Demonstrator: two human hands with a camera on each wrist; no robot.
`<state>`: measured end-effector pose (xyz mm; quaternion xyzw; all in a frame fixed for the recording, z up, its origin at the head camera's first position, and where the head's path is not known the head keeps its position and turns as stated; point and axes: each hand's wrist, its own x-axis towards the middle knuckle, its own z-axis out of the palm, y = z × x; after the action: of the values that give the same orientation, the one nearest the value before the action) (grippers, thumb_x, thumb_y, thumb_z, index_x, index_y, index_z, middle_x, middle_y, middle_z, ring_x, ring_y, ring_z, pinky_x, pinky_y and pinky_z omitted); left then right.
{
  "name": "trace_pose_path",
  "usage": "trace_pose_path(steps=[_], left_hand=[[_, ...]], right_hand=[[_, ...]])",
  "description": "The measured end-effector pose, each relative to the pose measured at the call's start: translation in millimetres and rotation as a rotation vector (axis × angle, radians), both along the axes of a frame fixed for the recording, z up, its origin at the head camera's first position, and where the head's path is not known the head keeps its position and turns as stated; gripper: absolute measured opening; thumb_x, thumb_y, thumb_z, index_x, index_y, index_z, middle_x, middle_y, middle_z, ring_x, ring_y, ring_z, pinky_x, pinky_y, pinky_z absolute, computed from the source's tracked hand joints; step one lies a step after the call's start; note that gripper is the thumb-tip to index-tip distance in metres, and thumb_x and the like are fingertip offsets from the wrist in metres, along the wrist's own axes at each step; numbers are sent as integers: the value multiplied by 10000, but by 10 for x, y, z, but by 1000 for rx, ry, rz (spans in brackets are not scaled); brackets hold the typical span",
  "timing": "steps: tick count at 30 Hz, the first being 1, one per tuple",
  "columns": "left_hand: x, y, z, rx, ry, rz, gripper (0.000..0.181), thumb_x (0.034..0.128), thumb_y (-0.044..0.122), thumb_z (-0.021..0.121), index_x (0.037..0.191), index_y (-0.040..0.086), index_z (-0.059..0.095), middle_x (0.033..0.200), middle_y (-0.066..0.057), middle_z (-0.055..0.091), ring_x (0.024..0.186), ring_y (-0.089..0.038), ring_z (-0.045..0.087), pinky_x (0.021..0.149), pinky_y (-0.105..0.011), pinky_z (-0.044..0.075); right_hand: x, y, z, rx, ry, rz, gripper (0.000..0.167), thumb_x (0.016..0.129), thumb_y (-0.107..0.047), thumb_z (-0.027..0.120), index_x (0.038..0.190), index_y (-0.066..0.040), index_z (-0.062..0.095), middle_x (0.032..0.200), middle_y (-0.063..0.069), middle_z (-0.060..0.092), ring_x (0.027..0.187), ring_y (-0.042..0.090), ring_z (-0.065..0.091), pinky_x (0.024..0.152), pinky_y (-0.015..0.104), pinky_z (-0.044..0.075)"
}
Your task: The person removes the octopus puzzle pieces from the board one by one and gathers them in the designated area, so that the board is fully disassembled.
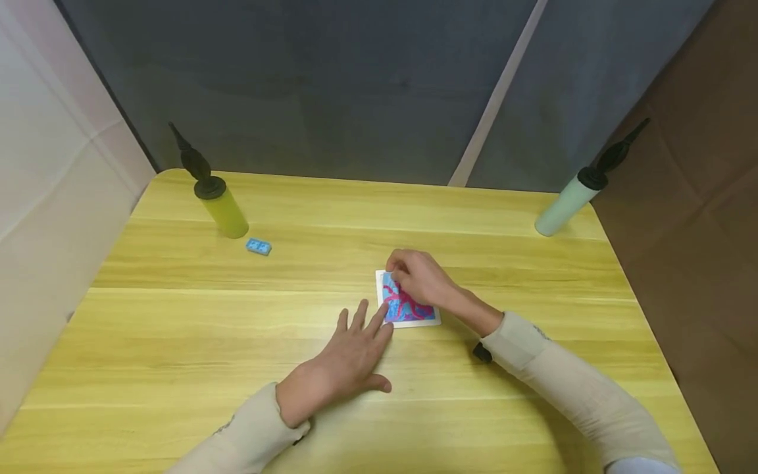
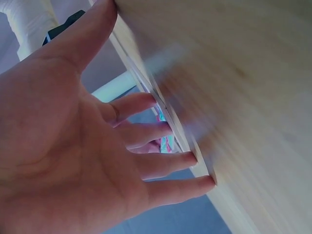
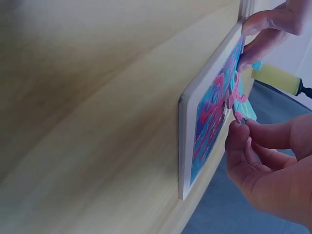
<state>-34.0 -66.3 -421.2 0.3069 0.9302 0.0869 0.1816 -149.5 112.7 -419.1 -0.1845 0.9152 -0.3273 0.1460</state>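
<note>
A small white-rimmed board [image 1: 422,323] with a pink, blue and purple picture lies flat on the table before me. Fingers spread, my left hand [image 1: 349,362] rests on the tabletop, its index fingertip at the board's near left corner. Over the board's upper part, my right hand [image 1: 422,276] pinches a thin pink-and-blue piece [image 3: 247,111] between thumb and index finger. In the right wrist view that piece stands tilted up from the picture; whether its lower edge touches cannot be told. From above, the right hand hides part of the picture.
A yellow hand pump [image 1: 227,214] with a black nozzle stands at the back left, beside a small light-blue block [image 1: 258,247]. Another pump, pale green [image 1: 565,205], stands at the back right. A dark curtain [image 1: 355,92] hangs behind the wooden table [image 1: 177,316].
</note>
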Motion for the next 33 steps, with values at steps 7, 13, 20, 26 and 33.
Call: trace_pose_path(steps=[7, 13, 20, 26, 33], left_hand=[[-3, -3, -3, 7, -13, 9, 955, 810, 575, 802, 1505, 46, 416, 1715, -183, 221, 1555, -509, 210, 1201, -707, 267], [-5, -4, -9, 5, -7, 4, 943, 803, 572, 808, 1485, 48, 424, 1709, -187, 236, 1549, -513, 225, 1198, -704, 276], [-15, -1, -19, 0, 7, 2, 933, 792, 580, 808, 1467, 58, 430, 1705, -187, 248, 1545, -513, 237, 1198, -698, 284], [-11, 2, -26, -3, 3, 2, 940, 791, 576, 817, 1471, 54, 430, 1703, -188, 253, 1545, -515, 237, 1195, -700, 288], [-15, 0, -17, -1, 4, -3, 958, 788, 580, 815, 1485, 51, 424, 1705, -190, 246, 1544, -518, 235, 1195, -701, 286]], right_hand=[[-32, 13, -5, -17, -19, 9, 198, 1018, -59, 570, 1112, -37, 742, 882, 68, 727, 681, 115, 615, 651, 246, 515], [14, 18, 6, -7, 30, 10, 181, 1025, -67, 588, 1082, -70, 760, 995, 59, 729, 733, 117, 627, 712, 261, 545], [62, 36, 33, 11, 111, 24, 160, 1008, -84, 634, 1063, -101, 783, 1027, 30, 746, 809, 138, 620, 787, 314, 566], [45, 49, 18, -59, -15, -65, 150, 1002, -87, 627, 1043, -100, 770, 1027, 67, 743, 780, 138, 658, 702, 272, 546], [-39, 82, 52, -49, 8, 17, 152, 1020, -89, 607, 1056, -103, 754, 1038, 52, 737, 849, 161, 634, 765, 288, 559]])
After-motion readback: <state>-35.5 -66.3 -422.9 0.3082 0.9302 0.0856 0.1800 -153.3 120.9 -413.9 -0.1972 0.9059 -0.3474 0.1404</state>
